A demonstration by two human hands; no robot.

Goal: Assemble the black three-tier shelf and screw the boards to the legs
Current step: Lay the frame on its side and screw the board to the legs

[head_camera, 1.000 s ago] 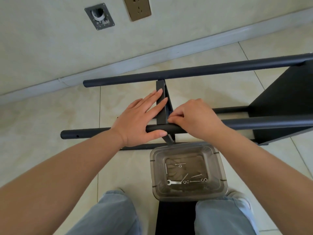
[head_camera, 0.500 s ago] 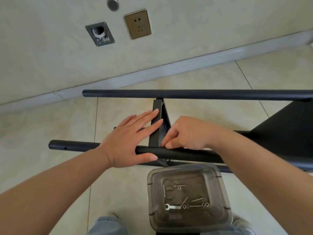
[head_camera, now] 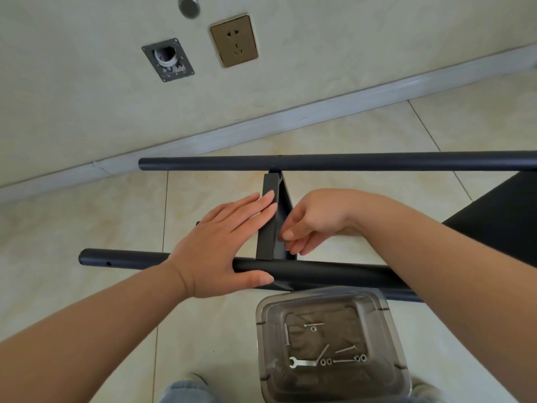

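Nearest, just below both hands, a clear plastic tub (head_camera: 331,341) on the floor holds loose screws (head_camera: 344,349), washers (head_camera: 360,358) and a small wrench (head_camera: 302,362).

Above it the near leg (head_camera: 313,271) of the shelf lies sideways. The left hand (head_camera: 216,248) lies flat and spread, fingers straight against the upright middle board (head_camera: 268,225) and thumb along the leg. The right hand (head_camera: 315,221), just across the board, has its fingers curled at the board's near corner; whether they pinch a screw I cannot tell. A second ago this hand lay over the leg itself; it has since slid up to the joint, which suggests that a fastener is being started or felt for there.

Beyond both hands the far leg (head_camera: 348,162) meets the board's other end. To the right of the right hand an already fitted board (head_camera: 502,225) stands dark. The right forearm crosses the near leg and hides the joint's underside. Farther off are the tiled floor (head_camera: 87,216) and a wall socket (head_camera: 234,40).
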